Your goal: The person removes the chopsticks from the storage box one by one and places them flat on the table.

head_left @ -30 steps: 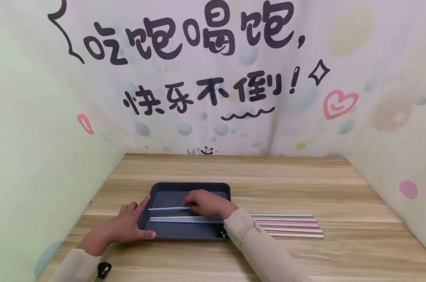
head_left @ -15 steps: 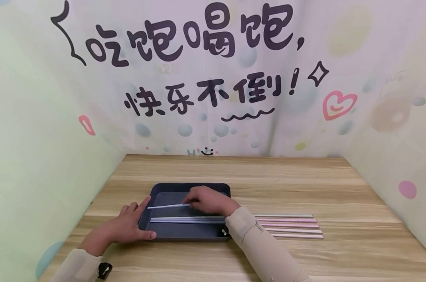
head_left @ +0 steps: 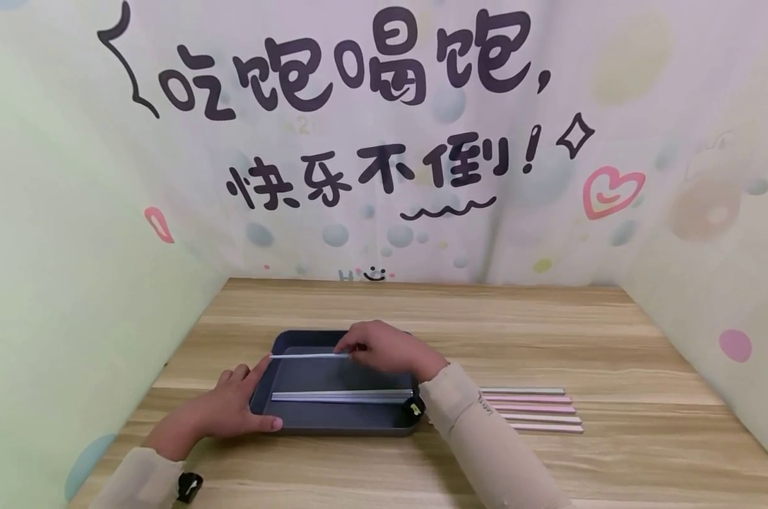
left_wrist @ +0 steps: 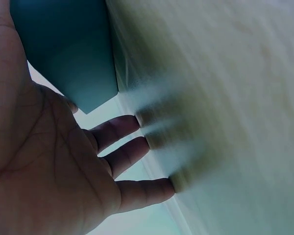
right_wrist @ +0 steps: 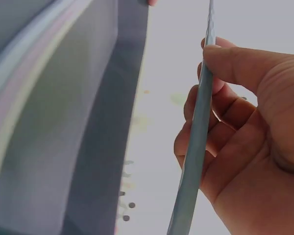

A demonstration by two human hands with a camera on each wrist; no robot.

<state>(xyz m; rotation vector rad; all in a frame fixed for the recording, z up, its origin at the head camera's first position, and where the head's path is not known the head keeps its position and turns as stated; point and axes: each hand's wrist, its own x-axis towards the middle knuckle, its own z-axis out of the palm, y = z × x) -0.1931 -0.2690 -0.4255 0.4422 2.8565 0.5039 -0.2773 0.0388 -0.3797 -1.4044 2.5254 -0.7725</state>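
Observation:
A dark grey rectangular tray (head_left: 333,431) lies on the wooden table. My right hand (head_left: 386,348) pinches a pale bluish chopstick (head_left: 310,355) between thumb and fingers, above the far half of the tray. In the right wrist view this chopstick (right_wrist: 200,112) runs along the fingers, apart from the tray wall (right_wrist: 110,98). My left hand (head_left: 227,406) rests at the tray's left end, its index finger and thumb spread along that side. The left wrist view shows its other fingers extended down to the tabletop. Several pale chopsticks (head_left: 339,396) lie side by side inside the tray.
Right of the tray, several white and pink chopsticks (head_left: 549,428) lie in a row on the table (head_left: 638,396), partly hidden by the right sleeve (head_left: 485,431). A printed curtain (head_left: 384,233) stands behind the table, with pale walls at both sides.
My right hand has lifted and moved toward the far side of the tray with the chopstick, away from the chopsticks lying in it. The left hand has stayed in place.

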